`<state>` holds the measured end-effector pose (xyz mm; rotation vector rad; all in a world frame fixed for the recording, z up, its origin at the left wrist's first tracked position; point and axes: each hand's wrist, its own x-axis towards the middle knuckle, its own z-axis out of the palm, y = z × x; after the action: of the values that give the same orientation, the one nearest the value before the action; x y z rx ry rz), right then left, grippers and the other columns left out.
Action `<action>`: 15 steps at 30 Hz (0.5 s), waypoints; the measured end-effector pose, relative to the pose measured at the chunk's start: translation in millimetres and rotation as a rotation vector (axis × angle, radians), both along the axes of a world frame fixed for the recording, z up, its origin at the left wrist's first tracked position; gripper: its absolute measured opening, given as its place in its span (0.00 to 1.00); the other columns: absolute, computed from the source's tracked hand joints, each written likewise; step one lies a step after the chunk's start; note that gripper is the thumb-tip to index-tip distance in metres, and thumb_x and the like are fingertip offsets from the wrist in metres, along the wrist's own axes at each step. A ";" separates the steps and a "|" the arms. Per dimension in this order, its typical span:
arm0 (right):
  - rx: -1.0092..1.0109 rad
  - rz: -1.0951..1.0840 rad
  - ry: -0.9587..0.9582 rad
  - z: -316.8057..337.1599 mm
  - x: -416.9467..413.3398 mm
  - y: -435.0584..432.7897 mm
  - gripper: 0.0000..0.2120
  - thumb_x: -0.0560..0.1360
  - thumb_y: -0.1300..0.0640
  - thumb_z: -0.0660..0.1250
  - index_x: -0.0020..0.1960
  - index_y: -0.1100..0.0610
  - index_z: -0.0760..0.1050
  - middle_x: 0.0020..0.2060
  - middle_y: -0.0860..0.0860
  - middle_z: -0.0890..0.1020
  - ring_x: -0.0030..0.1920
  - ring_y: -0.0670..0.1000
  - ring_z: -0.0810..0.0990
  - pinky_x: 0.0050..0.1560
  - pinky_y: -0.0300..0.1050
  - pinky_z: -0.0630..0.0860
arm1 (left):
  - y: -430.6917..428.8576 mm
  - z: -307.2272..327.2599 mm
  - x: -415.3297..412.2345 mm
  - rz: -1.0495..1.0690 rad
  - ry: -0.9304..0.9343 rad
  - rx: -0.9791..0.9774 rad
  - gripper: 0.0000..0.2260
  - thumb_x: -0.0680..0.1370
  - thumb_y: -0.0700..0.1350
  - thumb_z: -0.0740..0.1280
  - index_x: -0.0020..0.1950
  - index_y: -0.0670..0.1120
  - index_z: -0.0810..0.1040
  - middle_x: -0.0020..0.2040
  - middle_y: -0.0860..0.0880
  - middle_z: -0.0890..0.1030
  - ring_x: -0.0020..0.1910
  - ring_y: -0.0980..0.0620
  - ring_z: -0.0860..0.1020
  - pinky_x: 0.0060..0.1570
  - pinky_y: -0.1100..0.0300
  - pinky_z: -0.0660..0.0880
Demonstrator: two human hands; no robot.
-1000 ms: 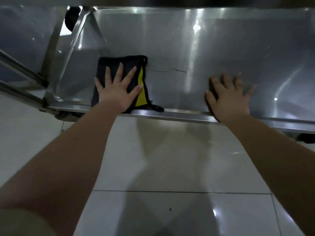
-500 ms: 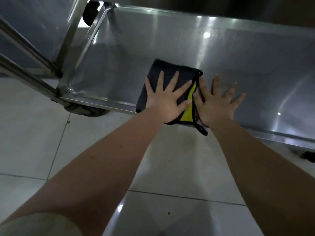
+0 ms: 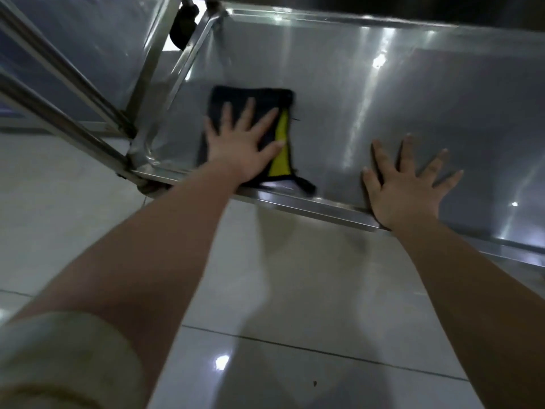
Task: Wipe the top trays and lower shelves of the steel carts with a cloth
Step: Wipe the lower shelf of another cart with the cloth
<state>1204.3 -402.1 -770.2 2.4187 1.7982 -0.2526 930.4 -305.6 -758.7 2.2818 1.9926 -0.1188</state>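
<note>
Nearest lies the glossy tiled floor (image 3: 295,290), both bare forearms reaching over it. At the lower shelf (image 3: 383,98) of the steel cart, the left hand (image 3: 239,146) presses flat, fingers spread, on a dark cloth (image 3: 230,98) with a yellow stripe, near the shelf's front left corner. The right hand (image 3: 410,187) rests open on bare steel, well apart from the cloth. A black caster (image 3: 182,25) shows farther back. No writing is legible.

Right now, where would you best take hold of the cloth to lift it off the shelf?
Probably pinch the dark tail at its near-right corner, coming from the front edge: the cloth lies flat under the left hand, and only that tail sticks out.
</note>
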 end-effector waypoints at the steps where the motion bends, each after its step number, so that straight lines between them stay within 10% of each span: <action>1: -0.002 -0.001 -0.005 -0.1 1.0 -0.9 0.28 0.75 0.31 0.34 0.74 0.32 0.35 0.79 0.47 0.40 0.74 0.71 0.36 0.67 0.78 0.36 | -3.9 -1.6 37.1 -0.075 -0.012 0.001 0.31 0.74 0.74 0.45 0.75 0.70 0.44 0.80 0.54 0.43 0.78 0.39 0.42 0.69 0.29 0.40; 7: 0.014 0.013 0.019 0.9 10.1 0.2 0.28 0.75 0.33 0.33 0.74 0.32 0.35 0.79 0.46 0.40 0.75 0.69 0.37 0.67 0.77 0.37 | -23.2 -2.5 131.0 -0.267 -0.094 -0.014 0.32 0.73 0.75 0.44 0.76 0.68 0.48 0.81 0.52 0.46 0.78 0.42 0.43 0.68 0.32 0.36; 15: 0.034 0.024 0.034 -0.5 11.1 0.6 0.29 0.73 0.31 0.33 0.73 0.30 0.37 0.79 0.46 0.42 0.75 0.68 0.37 0.67 0.77 0.36 | 27.3 6.0 -52.8 0.122 -0.052 0.029 0.36 0.71 0.76 0.50 0.77 0.66 0.49 0.81 0.49 0.47 0.79 0.46 0.46 0.75 0.43 0.45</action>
<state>1215.5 -401.6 -770.7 2.4289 1.8590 -0.2643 877.6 -278.3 -752.7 2.1497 2.1131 -0.0199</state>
